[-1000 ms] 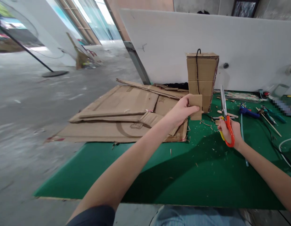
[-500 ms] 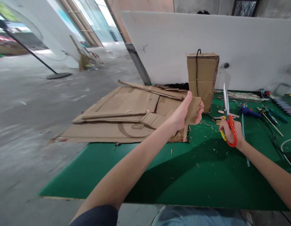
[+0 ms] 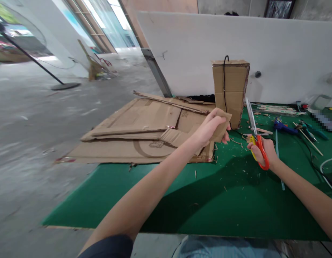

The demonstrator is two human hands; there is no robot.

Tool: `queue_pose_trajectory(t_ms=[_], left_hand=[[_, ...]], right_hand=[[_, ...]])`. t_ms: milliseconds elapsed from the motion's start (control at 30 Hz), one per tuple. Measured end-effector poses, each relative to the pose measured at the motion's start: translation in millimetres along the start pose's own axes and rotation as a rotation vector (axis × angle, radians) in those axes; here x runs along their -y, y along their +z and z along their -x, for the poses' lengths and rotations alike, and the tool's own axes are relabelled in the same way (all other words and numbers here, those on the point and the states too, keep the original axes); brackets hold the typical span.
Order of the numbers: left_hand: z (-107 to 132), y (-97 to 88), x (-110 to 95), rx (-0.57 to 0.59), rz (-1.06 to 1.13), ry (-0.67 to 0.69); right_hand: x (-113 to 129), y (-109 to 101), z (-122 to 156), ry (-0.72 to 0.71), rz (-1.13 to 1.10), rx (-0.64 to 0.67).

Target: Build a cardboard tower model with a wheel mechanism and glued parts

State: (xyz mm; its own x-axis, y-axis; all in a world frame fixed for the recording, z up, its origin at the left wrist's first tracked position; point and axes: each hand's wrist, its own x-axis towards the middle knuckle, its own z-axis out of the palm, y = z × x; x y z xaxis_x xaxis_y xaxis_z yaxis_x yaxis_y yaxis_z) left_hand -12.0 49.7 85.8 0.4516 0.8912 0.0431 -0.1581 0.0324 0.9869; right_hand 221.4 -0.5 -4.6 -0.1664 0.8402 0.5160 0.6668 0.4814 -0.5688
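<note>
My left hand (image 3: 211, 126) is closed on a small piece of cardboard (image 3: 221, 131), held above the right end of a pile of flat cardboard (image 3: 149, 118). In my right hand (image 3: 265, 152) is a pair of scissors (image 3: 258, 143) with one orange and one yellow handle loop. Their blades point up and a little to the left, apart from the cardboard piece. Behind both hands stands an upright cardboard box (image 3: 231, 89) with a black cord (image 3: 224, 82) down its front.
On the green table (image 3: 203, 208) lie cardboard scraps. To the right are a blue glue gun (image 3: 285, 127), pliers (image 3: 308, 130), a clear glue stick (image 3: 279, 161) and thin sticks (image 3: 278, 110). A white panel (image 3: 192, 53) borders the table's back.
The cardboard piece has tilted in my left hand, and the thumb has come down onto it. The scissors have swung left, their blades now leaning toward the box.
</note>
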Motion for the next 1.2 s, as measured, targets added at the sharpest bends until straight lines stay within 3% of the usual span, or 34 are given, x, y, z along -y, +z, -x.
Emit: queue_pose_trajectory(t_ms=[100, 200, 433, 667, 800, 1200], left_hand=[[2, 1.7, -4, -0.063, -0.144, 0.084], [1, -0.3, -5, -0.049, -0.240, 0.163], [-2, -4.3, 0, 0.003, -0.274, 0.300], [7, -2.0, -10, 0.091, -0.386, 0.224], [7, -5.5, -13, 0.125, -0.344, 0.215], [7, -12.8, -17, 0.150, -0.471, 0.200]], right_hand=[[4, -2, -2, -0.081, 0.005, 0.054], [7, -2, -3, -0.127, -0.004, 0.078], [5, -2, -3, -0.101, -0.020, 0.102], [2, -2, -2, -0.109, 0.044, 0.176], [2, -3, -2, -0.123, 0.017, 0.185], [2, -5, -2, -0.105, -0.030, 0.205]])
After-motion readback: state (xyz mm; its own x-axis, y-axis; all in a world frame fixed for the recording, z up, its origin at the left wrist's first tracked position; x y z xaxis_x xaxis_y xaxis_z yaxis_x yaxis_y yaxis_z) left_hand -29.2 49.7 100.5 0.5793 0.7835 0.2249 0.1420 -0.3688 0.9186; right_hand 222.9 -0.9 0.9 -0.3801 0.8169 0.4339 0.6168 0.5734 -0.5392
